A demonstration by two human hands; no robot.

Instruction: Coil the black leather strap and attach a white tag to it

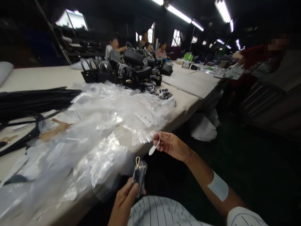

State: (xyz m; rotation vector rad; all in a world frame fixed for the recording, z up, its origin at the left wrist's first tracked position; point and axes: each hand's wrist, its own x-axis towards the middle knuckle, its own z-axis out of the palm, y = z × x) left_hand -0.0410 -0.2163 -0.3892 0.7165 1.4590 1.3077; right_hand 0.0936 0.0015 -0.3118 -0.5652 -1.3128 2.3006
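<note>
A left hand point(127, 193) is gripping a dark strap piece with a gold clasp point(139, 175), upright above its thumb; to its upper right, a right hand point(169, 145) is pinching a thin-stringed white oval tag point(154, 148), dangling below its fingertips.

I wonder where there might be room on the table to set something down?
Bare tabletop shows behind the black straps, left of the handbags, and along the edge right of the plastic wrapping, which crowds the near side.
</note>
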